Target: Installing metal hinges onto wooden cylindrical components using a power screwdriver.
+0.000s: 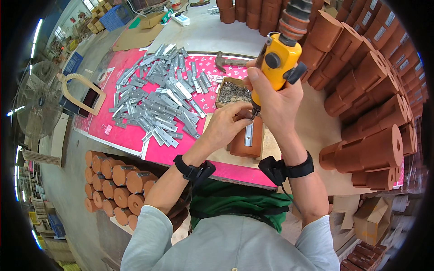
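Observation:
In my right hand [278,97] is a yellow and black power screwdriver [276,58], its bit pointing down. Under that bit lies a reddish-brown cylinder [255,137] with a silver metal strip [248,134] along its top. My left hand [228,122] reaches in from the left, thumb and fingers pinched together by the far end of the strip, close to the bit. Whatever sits between those fingertips is too small to make out. A wooden board [217,156] is beneath the cylinder. Just beyond my left hand stands a box of loose screws [233,92].
A heap of metal strips [165,99] covers the pink tabletop's left part. A hammer [230,62] lies behind the screw box. Brown cylinders [370,149] are stacked along the right; more cylinders [121,180] are piled at lower left. A fan [38,99] stands far left.

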`<state>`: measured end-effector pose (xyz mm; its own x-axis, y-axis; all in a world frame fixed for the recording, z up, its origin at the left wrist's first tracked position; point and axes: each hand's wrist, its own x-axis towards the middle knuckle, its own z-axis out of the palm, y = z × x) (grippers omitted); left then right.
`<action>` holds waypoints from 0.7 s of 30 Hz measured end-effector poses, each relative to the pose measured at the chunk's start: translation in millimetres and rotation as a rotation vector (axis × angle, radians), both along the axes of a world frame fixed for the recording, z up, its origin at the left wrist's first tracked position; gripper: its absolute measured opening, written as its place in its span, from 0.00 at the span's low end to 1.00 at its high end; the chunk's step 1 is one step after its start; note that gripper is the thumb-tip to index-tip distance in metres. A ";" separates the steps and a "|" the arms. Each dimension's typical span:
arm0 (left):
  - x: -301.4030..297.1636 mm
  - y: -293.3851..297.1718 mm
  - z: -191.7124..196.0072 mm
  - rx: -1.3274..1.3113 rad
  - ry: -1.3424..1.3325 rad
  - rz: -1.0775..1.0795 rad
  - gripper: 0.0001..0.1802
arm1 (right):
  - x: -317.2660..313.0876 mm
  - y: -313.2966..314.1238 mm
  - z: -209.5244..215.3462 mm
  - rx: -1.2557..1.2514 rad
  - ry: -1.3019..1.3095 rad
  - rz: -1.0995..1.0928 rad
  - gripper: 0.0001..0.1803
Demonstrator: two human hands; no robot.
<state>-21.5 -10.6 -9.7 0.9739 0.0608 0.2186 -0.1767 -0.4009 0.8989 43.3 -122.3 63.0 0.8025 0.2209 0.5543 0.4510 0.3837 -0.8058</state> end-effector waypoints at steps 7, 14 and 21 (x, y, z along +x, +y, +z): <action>2.7 -0.5 -0.7 0.035 0.047 0.015 0.16 | 3.5 0.9 -9.9 -0.026 -0.041 -0.016 0.10; 4.4 0.0 -3.5 0.077 0.003 0.030 0.16 | 5.1 -0.5 -12.8 -0.059 -0.044 -0.035 0.11; 4.3 1.8 -3.1 0.069 0.015 0.010 0.16 | 5.1 -0.3 -13.7 -0.059 -0.057 -0.020 0.11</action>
